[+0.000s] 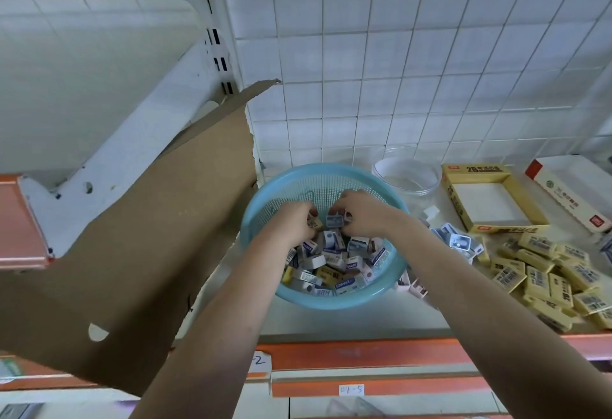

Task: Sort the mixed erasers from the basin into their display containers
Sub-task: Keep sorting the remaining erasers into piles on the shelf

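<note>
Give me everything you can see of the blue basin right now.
The basin is a round, light blue plastic bowl with a smooth broad rim and fine mesh walls. It sits upright on the pale shelf, right of a brown cardboard sheet and in front of a clear jar. A heap of mixed erasers, white, blue-labelled and yellow, lies in it. The left hand and right hand reach in at the far side, fingers curled on erasers.

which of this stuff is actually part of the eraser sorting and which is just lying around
Part of the job: blue basin, mixed erasers, left hand and right hand picking in them, yellow display box, clear tub, yellow erasers beside the basin.
Just lying about: torn cardboard sheet, handwritten shelf label.
</note>
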A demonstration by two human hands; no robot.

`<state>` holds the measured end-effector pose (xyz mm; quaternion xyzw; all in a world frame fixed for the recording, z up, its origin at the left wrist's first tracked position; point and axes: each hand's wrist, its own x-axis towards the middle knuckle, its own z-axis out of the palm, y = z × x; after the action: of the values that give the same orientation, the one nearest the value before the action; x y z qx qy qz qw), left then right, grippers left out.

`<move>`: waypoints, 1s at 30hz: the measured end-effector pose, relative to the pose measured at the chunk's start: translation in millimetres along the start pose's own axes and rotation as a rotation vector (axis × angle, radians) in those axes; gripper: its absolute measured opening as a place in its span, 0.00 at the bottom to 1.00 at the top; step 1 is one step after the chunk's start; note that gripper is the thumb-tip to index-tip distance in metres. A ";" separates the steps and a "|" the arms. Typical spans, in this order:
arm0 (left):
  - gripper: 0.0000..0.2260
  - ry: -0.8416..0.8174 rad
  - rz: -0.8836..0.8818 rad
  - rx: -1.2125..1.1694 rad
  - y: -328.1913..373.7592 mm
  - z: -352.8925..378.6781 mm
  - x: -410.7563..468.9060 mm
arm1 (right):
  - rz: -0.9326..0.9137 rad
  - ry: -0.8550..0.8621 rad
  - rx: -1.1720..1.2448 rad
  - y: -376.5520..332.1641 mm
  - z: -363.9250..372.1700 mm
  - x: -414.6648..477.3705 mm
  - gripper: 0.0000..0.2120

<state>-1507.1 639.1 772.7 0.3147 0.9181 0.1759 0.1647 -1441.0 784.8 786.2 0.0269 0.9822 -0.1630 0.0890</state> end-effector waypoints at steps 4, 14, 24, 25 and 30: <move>0.19 0.016 -0.013 -0.008 -0.2 1.1 -1.3 | 0.019 0.030 0.040 0.9 0.2 -1.1 0.14; 0.19 0.126 0.020 -0.094 -1.1 -0.8 -2.9 | 0.045 0.067 0.109 1.0 -0.1 -2.3 0.14; 0.17 0.412 0.054 -0.236 5.8 -26.9 -4.4 | -0.009 0.405 0.359 -2.2 -28.9 -21.8 0.13; 0.16 0.435 0.075 -0.246 9.7 -31.7 -4.4 | -0.021 0.459 0.362 0.7 -37.2 -28.4 0.12; 0.13 0.390 0.252 -0.314 54.0 -38.1 -3.0 | 0.096 0.493 0.446 41.3 -57.9 -70.1 0.13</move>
<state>-1492.4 668.8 830.0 0.3575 0.8475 0.3922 0.0084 -1378.4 840.9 839.9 0.1308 0.9119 -0.3581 -0.1518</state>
